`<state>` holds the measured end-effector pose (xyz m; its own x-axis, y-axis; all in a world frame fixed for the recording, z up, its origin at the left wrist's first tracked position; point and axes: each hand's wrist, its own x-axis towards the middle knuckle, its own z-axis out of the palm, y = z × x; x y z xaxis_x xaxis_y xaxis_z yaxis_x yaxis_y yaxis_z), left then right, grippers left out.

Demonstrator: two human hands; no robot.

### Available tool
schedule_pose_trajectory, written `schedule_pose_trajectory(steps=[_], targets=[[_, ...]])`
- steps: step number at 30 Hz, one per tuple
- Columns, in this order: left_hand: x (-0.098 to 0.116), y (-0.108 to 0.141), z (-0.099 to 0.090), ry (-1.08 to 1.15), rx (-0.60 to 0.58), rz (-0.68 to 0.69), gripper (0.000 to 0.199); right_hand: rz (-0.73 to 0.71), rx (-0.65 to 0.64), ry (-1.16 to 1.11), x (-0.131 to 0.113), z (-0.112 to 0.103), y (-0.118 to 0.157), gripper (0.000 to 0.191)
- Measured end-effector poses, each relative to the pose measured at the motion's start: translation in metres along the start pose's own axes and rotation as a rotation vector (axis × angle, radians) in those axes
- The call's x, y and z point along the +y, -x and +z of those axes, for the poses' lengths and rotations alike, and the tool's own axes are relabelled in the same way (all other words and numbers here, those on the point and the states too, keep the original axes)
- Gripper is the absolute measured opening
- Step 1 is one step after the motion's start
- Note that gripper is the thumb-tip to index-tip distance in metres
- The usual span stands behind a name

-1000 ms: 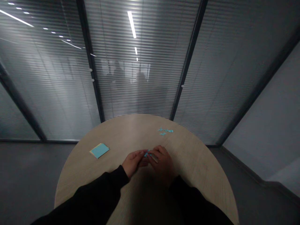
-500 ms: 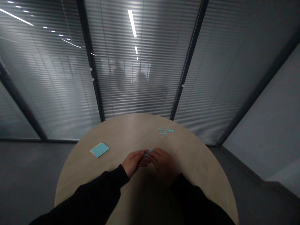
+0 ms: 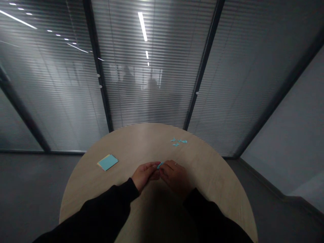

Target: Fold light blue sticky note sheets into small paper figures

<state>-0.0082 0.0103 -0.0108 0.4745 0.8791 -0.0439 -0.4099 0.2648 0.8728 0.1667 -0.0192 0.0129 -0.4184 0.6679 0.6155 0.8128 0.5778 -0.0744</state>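
A small piece of blue paper [image 3: 159, 165] is pinched between my two hands, above the near middle of the round table. My left hand [image 3: 145, 174] grips it from the left with thumb and fingers together. From the right, my right hand [image 3: 175, 175], with a ring on one finger, holds its other side. The exact shape of the paper is mostly hidden by the fingers. Several small folded blue pieces [image 3: 176, 144] lie farther back, right of the middle. To the left rests a stack of paper sheets [image 3: 108, 162], blue on top with a yellow edge showing.
The round wooden table [image 3: 136, 141] has its far edge close to a glass wall with blinds [image 3: 152, 104]. Dark floor [image 3: 37, 189] shows on both sides, and a pale wall [image 3: 298, 135] stands at the right.
The fingers have shifted slightly around the small blue paper, which shows at a somewhat different tilt. My left fingers are drawn closer together.
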Motion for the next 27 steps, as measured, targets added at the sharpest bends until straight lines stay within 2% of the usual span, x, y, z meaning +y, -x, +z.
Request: schedule_pose_trajectory(steps=[7, 11, 16, 20, 25, 27], targets=[[0.002, 0.002, 0.0, -0.038, -0.002, 0.011, 0.051, 0.301, 0.061, -0.514, -0.002, -0.001, -0.001, 0.009], [0.001, 0.002, -0.001, -0.013, 0.006, 0.008, 0.052, 0.423, 0.08, -0.648, -0.004, -0.001, -0.001, 0.01], [0.0, 0.001, 0.0, 0.0, 0.034, 0.007, 0.05, 0.53, 0.111, -0.692, -0.007, 0.001, -0.001, 0.017], [-0.002, -0.001, 0.0, -0.021, 0.072, 0.041, 0.049, 0.484, 0.157, -0.666, -0.012, 0.003, -0.002, 0.015], [-0.004, -0.002, -0.001, -0.042, 0.083, 0.072, 0.049, 0.27, 0.13, -0.544, -0.019, 0.002, -0.002, 0.01], [-0.002, -0.002, -0.001, -0.08, 0.094, 0.095, 0.046, 0.231, 0.138, -0.495, -0.02, 0.003, -0.002, 0.007]])
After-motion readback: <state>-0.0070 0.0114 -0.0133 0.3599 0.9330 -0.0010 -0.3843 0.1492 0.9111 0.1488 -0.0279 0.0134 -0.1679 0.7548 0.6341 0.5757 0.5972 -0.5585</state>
